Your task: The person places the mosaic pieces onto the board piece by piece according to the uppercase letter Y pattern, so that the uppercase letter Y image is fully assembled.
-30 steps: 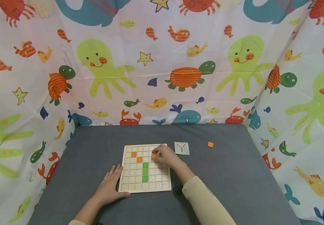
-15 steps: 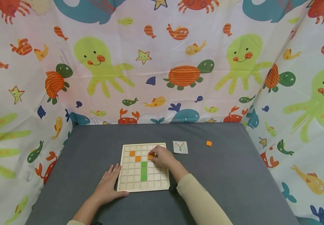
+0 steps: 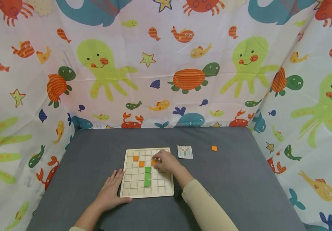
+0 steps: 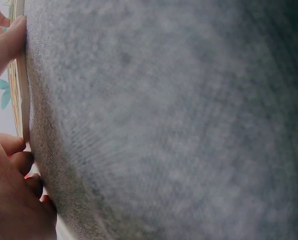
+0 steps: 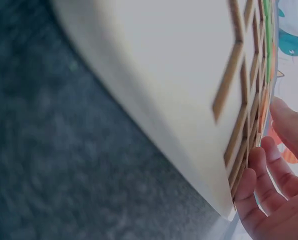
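A square wooden grid board lies on the grey cloth. Beside its left edge my left hand is spread, the thumb touching the front left corner; in the left wrist view the left hand rests against the board's side. My right hand reaches over the board's right part, thumb and finger at the edges of an orange tile in a cell. Two orange tiles and a column of green tiles sit in other cells. Seen from the right wrist, the right hand has curled fingers, partly hiding that tile.
A small pattern card lies right of the board. Further right is a loose orange tile. A patterned curtain with sea animals stands behind and at both sides of the cloth-covered table.
My right hand has moved slightly left and toward me with the orange tile, which now lies in a cell nearer the green column. The left hand stays in place.
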Demonstrator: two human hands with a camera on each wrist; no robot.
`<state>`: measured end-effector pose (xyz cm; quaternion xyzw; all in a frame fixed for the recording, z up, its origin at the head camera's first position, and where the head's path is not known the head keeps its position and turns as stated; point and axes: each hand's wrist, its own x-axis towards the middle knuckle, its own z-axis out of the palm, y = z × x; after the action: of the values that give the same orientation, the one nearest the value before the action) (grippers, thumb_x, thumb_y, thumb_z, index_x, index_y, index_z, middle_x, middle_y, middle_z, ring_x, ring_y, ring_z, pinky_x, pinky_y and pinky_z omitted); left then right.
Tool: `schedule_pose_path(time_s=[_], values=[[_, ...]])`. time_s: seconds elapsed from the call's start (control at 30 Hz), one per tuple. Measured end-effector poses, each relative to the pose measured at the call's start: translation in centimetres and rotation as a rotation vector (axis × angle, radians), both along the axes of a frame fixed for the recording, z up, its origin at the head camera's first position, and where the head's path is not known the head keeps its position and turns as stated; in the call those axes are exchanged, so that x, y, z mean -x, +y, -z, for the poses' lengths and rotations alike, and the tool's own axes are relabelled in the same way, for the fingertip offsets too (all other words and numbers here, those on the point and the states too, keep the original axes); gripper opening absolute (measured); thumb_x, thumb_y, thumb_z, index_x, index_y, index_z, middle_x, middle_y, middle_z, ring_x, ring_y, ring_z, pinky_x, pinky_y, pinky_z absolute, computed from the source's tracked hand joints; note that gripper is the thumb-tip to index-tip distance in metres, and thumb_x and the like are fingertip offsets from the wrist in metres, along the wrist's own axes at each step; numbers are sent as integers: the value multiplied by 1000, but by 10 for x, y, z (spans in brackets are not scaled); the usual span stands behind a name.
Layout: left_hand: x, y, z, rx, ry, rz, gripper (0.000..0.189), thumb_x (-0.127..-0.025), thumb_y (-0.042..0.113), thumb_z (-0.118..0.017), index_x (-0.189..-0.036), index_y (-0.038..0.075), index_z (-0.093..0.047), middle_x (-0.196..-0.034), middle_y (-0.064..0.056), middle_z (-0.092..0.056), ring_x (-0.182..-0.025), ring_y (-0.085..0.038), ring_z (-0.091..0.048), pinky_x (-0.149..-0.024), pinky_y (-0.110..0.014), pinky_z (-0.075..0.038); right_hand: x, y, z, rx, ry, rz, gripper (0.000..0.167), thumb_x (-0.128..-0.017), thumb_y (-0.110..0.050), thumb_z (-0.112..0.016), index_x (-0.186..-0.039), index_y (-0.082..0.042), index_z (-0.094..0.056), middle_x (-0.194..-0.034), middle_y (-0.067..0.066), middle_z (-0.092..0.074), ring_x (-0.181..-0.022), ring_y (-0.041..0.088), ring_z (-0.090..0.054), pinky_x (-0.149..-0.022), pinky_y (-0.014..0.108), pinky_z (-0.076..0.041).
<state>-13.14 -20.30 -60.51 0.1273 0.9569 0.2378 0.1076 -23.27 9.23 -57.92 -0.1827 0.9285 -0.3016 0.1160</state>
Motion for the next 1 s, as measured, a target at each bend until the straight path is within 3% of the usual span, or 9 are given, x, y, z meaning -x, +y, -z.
schedule_pose_path(time_s=[0.27,0.53,1.0], values=[[-3,-1,3,-25,17,-7,132,-63,75,-80,-160,3,-25,-166,-18,-23,-155,-42,-13,-121,-64,-16,1,13,-14,87,54,-1,30,-96,-18,-70,-125,-11,-72,-122,4,-66,-99,21,-66,-79,34,-56],[-3,-1,4,-18,1,-15,132,-63,74,-80,-160,4,-25,-167,-18,-23,-155,-41,-13,-121,-64,-16,-3,42,-28,118,119,69,33,-95,-20,-71,-127,-10,-70,-121,8,-68,-100,24,-66,-80,39,-55],[1,-2,5,-4,12,7,133,-64,78,-77,-161,5,-22,-167,-17,-21,-155,-40,-13,-121,-64,-17,-11,96,-19,156,169,237,32,-91,-20,-76,-122,-13,-73,-122,4,-69,-99,24,-68,-79,42,-57]])
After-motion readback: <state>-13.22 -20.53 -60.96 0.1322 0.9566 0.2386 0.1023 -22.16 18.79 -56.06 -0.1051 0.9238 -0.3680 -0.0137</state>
